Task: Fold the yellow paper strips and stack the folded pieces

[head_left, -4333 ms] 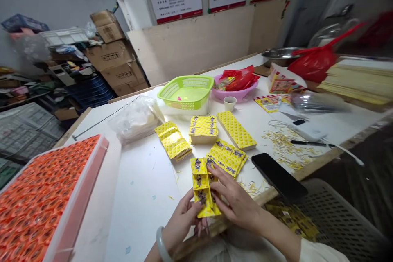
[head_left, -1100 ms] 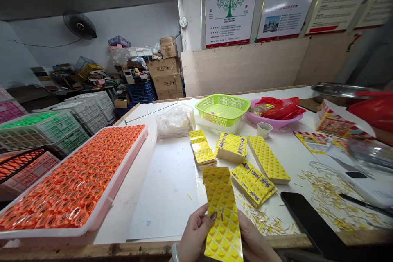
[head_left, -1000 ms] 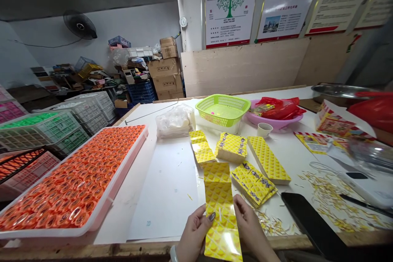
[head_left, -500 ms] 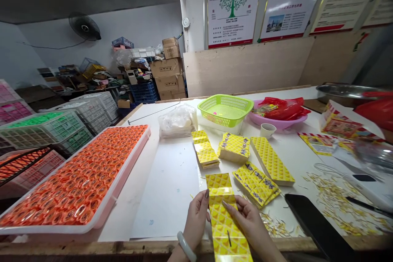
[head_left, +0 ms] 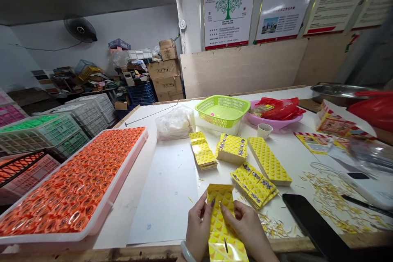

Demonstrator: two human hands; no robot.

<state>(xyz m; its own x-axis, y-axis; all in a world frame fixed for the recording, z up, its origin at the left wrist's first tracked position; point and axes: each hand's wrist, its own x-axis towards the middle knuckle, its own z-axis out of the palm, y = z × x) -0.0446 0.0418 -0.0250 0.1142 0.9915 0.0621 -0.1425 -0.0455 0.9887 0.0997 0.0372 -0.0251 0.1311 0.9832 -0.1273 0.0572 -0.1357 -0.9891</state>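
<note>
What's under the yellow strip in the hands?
The yellow printed strip crosses the wooden table edge between the left hand and right hand. The wood shows to either side; whatever lies directly beneath the strip is hidden.

Yellow foil strip [head_left: 223, 229], its lower end cut off at the bottom edge

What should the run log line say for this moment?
left hand: holding yellow foil strip | right hand: holding it too | nearby: yellow packet stack, black phone
</note>
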